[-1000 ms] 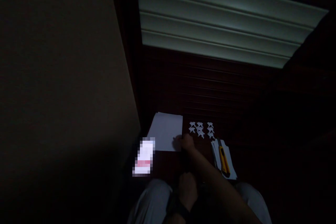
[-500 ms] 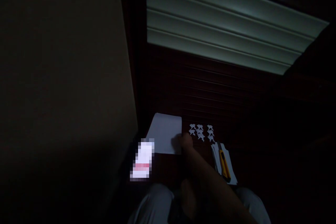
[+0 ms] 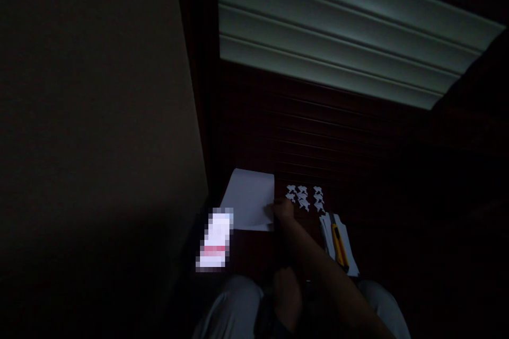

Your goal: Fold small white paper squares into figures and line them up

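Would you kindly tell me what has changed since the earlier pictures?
The near right corner of the white sheet, by the right hand, now seems slightly lifted; earlier it lay flatter. Whether the fingers grip it is too dark to tell. The yellow cutter, paper stack and small white pieces stayed put.

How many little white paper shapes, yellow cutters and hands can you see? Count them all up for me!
Little white paper shapes: 8 that I can make out
Yellow cutter: 1
Hands: 2
Total: 11
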`<state>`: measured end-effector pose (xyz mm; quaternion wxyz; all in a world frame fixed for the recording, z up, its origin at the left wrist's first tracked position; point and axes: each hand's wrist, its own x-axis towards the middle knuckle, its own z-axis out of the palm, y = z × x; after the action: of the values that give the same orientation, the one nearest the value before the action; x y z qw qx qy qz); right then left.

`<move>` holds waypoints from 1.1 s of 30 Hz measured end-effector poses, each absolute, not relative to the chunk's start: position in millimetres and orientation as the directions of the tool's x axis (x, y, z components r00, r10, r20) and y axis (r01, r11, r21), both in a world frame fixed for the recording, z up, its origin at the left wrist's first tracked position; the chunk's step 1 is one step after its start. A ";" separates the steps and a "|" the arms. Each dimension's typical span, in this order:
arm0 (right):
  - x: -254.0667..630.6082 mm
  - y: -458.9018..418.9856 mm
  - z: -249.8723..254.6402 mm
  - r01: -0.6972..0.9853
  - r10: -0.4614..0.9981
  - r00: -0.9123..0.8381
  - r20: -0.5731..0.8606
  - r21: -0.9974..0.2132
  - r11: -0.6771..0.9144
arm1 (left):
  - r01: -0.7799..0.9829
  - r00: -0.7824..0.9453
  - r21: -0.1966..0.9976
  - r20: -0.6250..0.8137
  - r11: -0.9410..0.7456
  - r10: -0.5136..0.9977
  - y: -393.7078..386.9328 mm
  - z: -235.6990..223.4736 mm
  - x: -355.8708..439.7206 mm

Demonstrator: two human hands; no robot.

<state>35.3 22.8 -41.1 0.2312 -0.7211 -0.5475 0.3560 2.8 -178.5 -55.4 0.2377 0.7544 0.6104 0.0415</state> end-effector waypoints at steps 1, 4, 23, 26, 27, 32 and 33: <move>35.4 21.6 -42.2 0.592 0.956 0.129 -0.264 -0.753 -0.288 | 0.900 0.258 0.409 -0.228 -0.148 0.939 -178.5 -56.5 2.8; 36.6 14.0 -45.6 0.482 0.960 0.062 -0.272 -0.834 -0.267 | 0.892 0.280 0.417 -0.205 -0.175 0.938 -178.1 -56.2 2.9; 63.9 6.3 -59.2 0.660 0.992 0.092 -0.090 -0.740 -0.129 | 0.951 0.156 0.197 0.360 -0.238 0.920 -83.5 -26.5 -39.8; 65.0 16.1 -55.7 0.725 0.992 0.127 -0.010 -0.682 -0.100 | 0.955 0.144 0.192 0.368 -0.226 0.919 -69.2 -33.7 -38.9; 64.3 20.1 -54.9 0.739 0.992 0.124 0.012 -0.669 -0.084 | 0.956 0.133 0.199 0.362 -0.216 0.922 -64.8 -35.5 -39.1; 56.8 45.3 -51.6 0.784 0.991 0.099 0.092 -0.620 -0.021 | 0.955 0.101 0.242 0.273 -0.170 0.957 -47.5 -41.7 -43.7; 54.7 52.0 -51.0 0.791 0.991 0.093 0.099 -0.611 -0.014 | 0.956 0.092 0.249 0.250 -0.156 0.964 -46.0 -42.6 -44.8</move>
<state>54.7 52.0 -51.0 0.2713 -0.6878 -0.6478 0.1835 -44.8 -46.0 -42.6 0.0110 0.7388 0.6496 0.1792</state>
